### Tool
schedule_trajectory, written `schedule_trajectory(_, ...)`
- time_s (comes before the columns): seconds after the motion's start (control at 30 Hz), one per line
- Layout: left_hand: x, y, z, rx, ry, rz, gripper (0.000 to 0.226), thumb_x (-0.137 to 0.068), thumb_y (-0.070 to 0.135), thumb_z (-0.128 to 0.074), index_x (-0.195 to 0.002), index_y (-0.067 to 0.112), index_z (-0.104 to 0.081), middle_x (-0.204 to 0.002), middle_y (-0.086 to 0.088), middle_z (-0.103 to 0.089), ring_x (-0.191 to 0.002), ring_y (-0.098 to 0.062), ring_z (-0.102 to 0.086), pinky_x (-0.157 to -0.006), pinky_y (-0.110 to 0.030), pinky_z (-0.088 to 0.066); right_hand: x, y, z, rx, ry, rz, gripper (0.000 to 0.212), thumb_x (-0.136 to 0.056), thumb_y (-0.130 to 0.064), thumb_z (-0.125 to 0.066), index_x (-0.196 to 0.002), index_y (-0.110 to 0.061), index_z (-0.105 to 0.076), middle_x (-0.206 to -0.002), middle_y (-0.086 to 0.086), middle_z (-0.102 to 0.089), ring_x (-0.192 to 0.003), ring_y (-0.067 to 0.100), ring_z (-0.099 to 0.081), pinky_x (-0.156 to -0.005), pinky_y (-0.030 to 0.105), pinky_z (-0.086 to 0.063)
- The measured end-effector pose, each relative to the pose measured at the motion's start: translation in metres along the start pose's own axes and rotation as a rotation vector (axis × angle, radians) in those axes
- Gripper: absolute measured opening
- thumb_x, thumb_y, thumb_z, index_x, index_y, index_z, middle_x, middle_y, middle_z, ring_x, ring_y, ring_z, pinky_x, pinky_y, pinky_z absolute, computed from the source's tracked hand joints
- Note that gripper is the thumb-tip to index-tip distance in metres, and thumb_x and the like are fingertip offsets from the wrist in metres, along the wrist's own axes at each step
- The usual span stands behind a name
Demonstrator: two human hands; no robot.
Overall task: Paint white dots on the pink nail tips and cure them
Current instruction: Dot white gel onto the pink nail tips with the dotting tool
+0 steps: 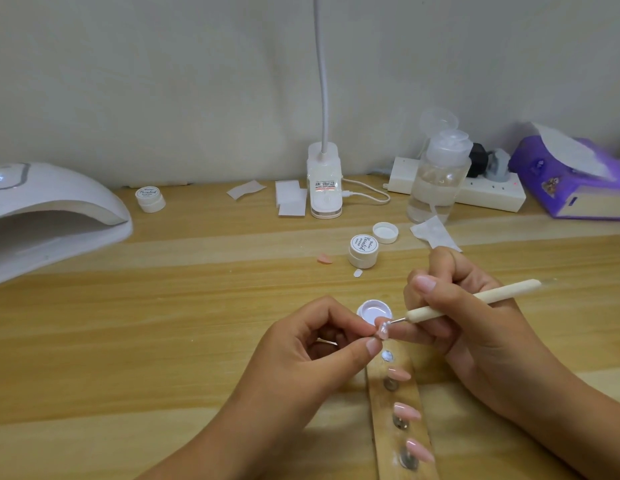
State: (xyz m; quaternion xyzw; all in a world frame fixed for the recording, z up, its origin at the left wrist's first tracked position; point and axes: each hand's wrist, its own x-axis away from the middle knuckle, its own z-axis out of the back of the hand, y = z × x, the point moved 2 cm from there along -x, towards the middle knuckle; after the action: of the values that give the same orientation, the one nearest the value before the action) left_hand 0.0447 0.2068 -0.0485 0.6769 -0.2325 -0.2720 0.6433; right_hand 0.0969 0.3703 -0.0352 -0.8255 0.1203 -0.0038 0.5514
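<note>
On light wood table (pixel 163 323) against pale wall: left hand (pixel 301 351) pinches pink nail tip (pixel 383 332); right hand (pixel 475 313) grips dotting tool (pixel 475 299), tip touching nail. Curing lamp (pixel 49 216) far left, tissue pack (pixel 571 178) far right.

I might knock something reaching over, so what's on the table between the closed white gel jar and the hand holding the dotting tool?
In the head view, between the closed white gel jar and right hand, only bare wooden table.

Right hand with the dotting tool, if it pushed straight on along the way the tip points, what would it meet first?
The right hand aims the dotting tool left and slightly down. Its tip is already at the pink nail tip pinched in the left hand; beyond that, those fingertips.
</note>
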Motion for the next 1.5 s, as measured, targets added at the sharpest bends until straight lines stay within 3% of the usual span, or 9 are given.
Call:
schedule_trajectory(0.23, 0.0, 0.002, 0.002, 0.022, 0.013, -0.004, 0.019, -0.065, 0.039, -0.075, -0.076, 0.025, -0.071, -0.076, 0.002, -0.066, -0.07, -0.01, -0.052, -0.063, -0.017, -0.041, -0.014, -0.013, 0.012, 0.06, 0.038, 0.126, 0.034, -0.066, -0.05, -0.083, -0.07, -0.026, -0.059, -0.046, -0.007, -0.036, -0.045, 0.01, -0.027, -0.075, 0.028, -0.056)
schedule_trajectory(0.37, -0.003, 0.004, 0.004, 0.069, 0.052, -0.018, 0.011, -0.068, 0.032, -0.078, -0.075, 0.028, -0.071, -0.077, 0.009, -0.068, -0.072, -0.001, -0.059, -0.065, -0.011, -0.044, -0.015, -0.016, 0.023, 0.311, 0.064, 0.224, 0.028, -0.074, -0.044, -0.076, -0.095, -0.026, -0.074, -0.08, -0.012, -0.067, -0.074, 0.004, -0.059, -0.083, 0.021, -0.052)
schedule_trajectory(0.47, -0.004, 0.002, 0.008, 0.132, 0.097, -0.007, 0.01, -0.068, 0.032, -0.077, -0.076, 0.028, -0.071, -0.075, 0.011, -0.067, -0.066, 0.0, -0.056, -0.062, -0.01, -0.045, -0.013, -0.014, 0.024, 0.539, 0.143, 0.32, 0.016, -0.084, -0.032, -0.066, -0.093, -0.024, -0.077, -0.081, -0.014, -0.069, -0.074, 0.002, -0.058, -0.074, 0.014, -0.048)
schedule_trajectory(0.67, -0.007, -0.005, 0.014, 0.223, 0.163, 0.022, 0.018, -0.065, 0.038, -0.075, -0.078, 0.027, -0.073, -0.077, 0.01, -0.066, -0.066, -0.002, -0.056, -0.063, -0.013, -0.047, -0.007, -0.002, 0.018, 0.915, -0.015, 0.431, 0.019, -0.091, -0.032, -0.055, -0.086, -0.017, -0.067, -0.083, -0.012, -0.065, -0.069, 0.016, -0.056, -0.066, 0.029, -0.045)
schedule_trajectory(1.0, -0.007, -0.003, 0.012, 0.178, 0.13, 0.001, 0.017, -0.069, 0.036, -0.074, -0.083, 0.026, -0.072, -0.074, 0.012, -0.063, -0.065, -0.003, -0.054, -0.064, -0.013, -0.046, -0.009, 0.002, 0.015, 1.051, -0.152, 0.5, 0.024, -0.095, -0.033, -0.052, -0.089, -0.015, -0.067, -0.085, -0.01, -0.062, -0.074, 0.016, -0.057, -0.068, 0.02, -0.043)
schedule_trajectory(1.17, -0.006, -0.003, 0.012, 0.157, 0.124, -0.005, 0.016, -0.071, 0.037, -0.073, -0.083, 0.028, -0.071, -0.075, 0.013, -0.063, -0.067, -0.002, -0.054, -0.064, -0.012, -0.046, -0.008, -0.001, 0.014, 0.976, -0.101, 0.513, 0.019, -0.093, -0.029, -0.053, -0.089, -0.016, -0.066, -0.084, -0.01, -0.064, -0.074, 0.016, -0.058, -0.069, 0.022, -0.045)
schedule_trajectory(1.27, -0.006, -0.002, 0.012, 0.156, 0.123, -0.009, 0.014, -0.071, 0.037, -0.073, -0.082, 0.028, -0.071, -0.077, 0.013, -0.064, -0.066, -0.001, -0.055, -0.064, -0.011, -0.045, -0.006, -0.006, 0.015, 0.708, 0.022, 0.45, 0.015, -0.093, -0.027, -0.056, -0.087, -0.021, -0.068, -0.082, -0.011, -0.067, -0.073, 0.011, -0.06, -0.071, 0.02, -0.048)
schedule_trajectory(1.37, -0.006, -0.001, 0.011, 0.159, 0.118, -0.012, 0.015, -0.07, 0.037, -0.073, -0.082, 0.028, -0.071, -0.078, 0.013, -0.065, -0.067, -0.002, -0.056, -0.064, -0.011, -0.046, -0.007, -0.01, 0.016, 0.4, 0.151, 0.347, 0.007, -0.083, -0.025, -0.075, -0.08, -0.022, -0.07, -0.075, -0.005, -0.065, -0.07, 0.007, -0.06, -0.071, 0.017, -0.051)
schedule_trajectory(1.5, -0.006, 0.002, 0.009, 0.178, 0.117, 0.0, 0.007, -0.072, 0.025, -0.075, -0.077, 0.028, -0.071, -0.074, 0.01, -0.066, -0.066, -0.002, -0.057, -0.061, -0.011, -0.046, -0.007, -0.003, 0.015, 0.071, 0.169, 0.155, 0.022, -0.069, -0.018, -0.083, -0.075, -0.023, -0.062, -0.063, -0.004, -0.057, -0.06, 0.006, -0.057, -0.075, 0.024, -0.056)
